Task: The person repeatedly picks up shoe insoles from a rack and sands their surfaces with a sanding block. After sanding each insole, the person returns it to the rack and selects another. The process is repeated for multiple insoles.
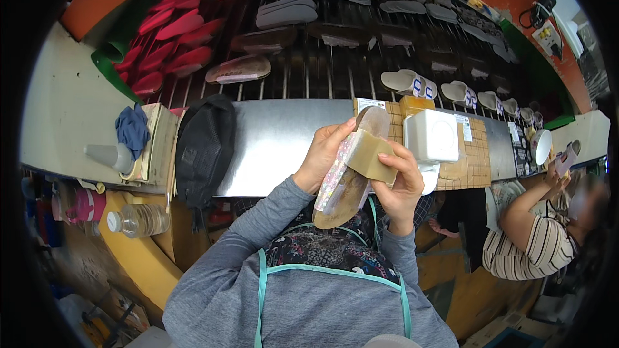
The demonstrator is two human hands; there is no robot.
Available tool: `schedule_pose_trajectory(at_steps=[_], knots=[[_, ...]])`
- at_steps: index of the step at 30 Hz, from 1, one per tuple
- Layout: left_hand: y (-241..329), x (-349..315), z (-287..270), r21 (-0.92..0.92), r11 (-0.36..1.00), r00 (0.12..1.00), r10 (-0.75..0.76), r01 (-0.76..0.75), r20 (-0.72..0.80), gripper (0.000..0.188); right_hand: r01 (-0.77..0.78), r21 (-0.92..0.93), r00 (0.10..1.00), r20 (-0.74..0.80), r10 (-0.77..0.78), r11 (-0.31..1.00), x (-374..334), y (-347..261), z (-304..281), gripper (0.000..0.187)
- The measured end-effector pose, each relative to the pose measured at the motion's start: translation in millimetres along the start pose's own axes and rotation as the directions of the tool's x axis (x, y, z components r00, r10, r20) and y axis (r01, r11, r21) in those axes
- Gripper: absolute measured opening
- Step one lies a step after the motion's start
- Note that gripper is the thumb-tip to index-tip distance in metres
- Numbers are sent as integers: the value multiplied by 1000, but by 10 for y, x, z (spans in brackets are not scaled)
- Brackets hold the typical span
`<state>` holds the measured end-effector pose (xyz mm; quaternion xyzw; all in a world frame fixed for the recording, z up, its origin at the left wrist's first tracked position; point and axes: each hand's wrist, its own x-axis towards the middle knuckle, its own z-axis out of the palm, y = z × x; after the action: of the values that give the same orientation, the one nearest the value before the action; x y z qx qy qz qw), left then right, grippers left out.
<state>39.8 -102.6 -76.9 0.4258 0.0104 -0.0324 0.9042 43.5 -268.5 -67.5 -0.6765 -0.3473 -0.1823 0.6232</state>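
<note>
In front of my chest I hold a sandal (338, 211) tilted upright, with a brown sole and a glittery pinkish strap along its side. My left hand (321, 154) is closed round the sandal's left edge, thumb near its upper end. A tan, slightly see-through block (367, 153) lies against the middle of the sandal. The fingers of my right hand (401, 187) are closed on the block's right side, pressing it to the sandal. The block hides part of the sole behind it.
Beyond the metal worktop (277, 142), a rack of metal rods (330, 84) carries rows of soles and red insoles (180, 26). A black bag (205, 148) lies left; a white container (431, 135) stands right. A co-worker's striped sleeve (532, 248) and clear bottle (145, 220) flank me.
</note>
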Motion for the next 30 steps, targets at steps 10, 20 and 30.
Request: schedule_pose_trajectory(at_steps=[10,20,30], knots=[[77,92,26,65,995,996,79,-76,-49,32,-19,-92,996,90,27,996,-21,-78,-39,40],[215,444,108,12,984,970,176,-176,-169,33,69,-30,942,332,-55,997,-180,-204,-53,41],[198,511,195,25,969,948,244,-244,-206,36,-22,-126,998,-69,13,992,28,44,-115,45]])
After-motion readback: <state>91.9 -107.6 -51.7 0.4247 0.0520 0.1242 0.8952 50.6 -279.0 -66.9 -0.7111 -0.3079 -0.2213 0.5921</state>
